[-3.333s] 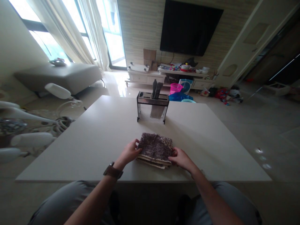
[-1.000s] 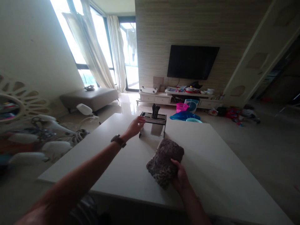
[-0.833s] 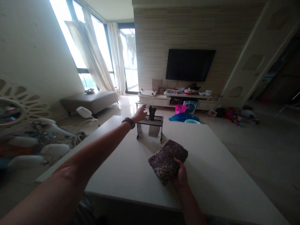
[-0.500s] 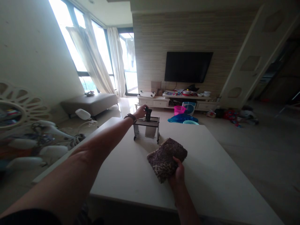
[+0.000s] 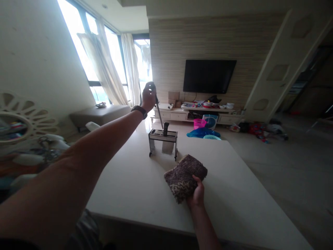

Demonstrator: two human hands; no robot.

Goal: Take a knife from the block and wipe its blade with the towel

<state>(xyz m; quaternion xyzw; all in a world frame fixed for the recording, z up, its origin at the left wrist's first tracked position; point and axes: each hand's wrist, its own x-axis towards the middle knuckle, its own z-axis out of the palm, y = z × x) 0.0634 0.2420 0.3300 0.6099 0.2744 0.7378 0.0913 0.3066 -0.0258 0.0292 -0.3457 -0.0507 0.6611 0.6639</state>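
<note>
My left hand (image 5: 149, 95), raised at the end of a stretched arm, is closed round the handle of a knife (image 5: 159, 116). Its narrow blade points down, with the tip close above the back of a knife rack (image 5: 163, 134). The rack stands on the white table (image 5: 135, 187). A second knife's black handle (image 5: 165, 128) sticks up from its top, and a broad blade (image 5: 168, 147) shows underneath. Nearer to me, my right hand (image 5: 198, 192) grips a folded brown patterned towel (image 5: 186, 175), thumb on top and fingers hidden below.
Beyond the table are a pink basket (image 5: 199, 123), a blue plastic bag (image 5: 203, 133) and a light green basket (image 5: 212, 137). A low cabinet (image 5: 179, 115) with clutter stands under the television (image 5: 209, 76). A grey bench (image 5: 101, 114) is by the windows.
My left hand has risen from the rack, drawing the knife up and out of it. The towel and my right hand have hardly moved.
</note>
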